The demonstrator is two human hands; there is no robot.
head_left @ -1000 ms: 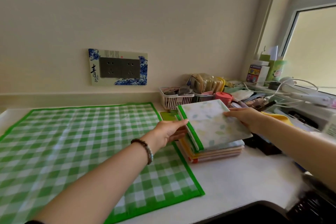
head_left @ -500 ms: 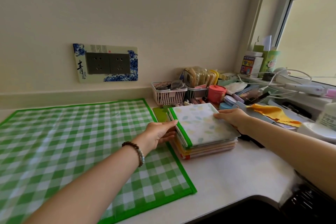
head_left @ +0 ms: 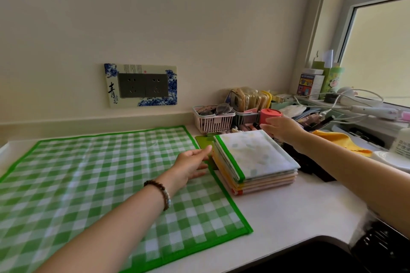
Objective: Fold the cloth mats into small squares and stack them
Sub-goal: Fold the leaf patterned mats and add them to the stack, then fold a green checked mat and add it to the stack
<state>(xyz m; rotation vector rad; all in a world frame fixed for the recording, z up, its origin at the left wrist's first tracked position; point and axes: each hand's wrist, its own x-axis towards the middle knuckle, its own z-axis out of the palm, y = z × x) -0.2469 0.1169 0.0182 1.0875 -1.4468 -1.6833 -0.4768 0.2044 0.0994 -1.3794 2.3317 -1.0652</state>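
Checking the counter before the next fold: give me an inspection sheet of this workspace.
Surface: white counter against a cream wall.
Job's things: gingham mat spread flat, unfolded; stack of folded mats to its right, leaf-print one on top.
Clutter: basket, red tub, yellow cloth behind and right of the stack.
Grips: left hand open, fingertips at the stack's left edge; right hand open, at its far corner.
Cables: white cable loops along the sill.
Surroundings: socket on the wall, window at right.
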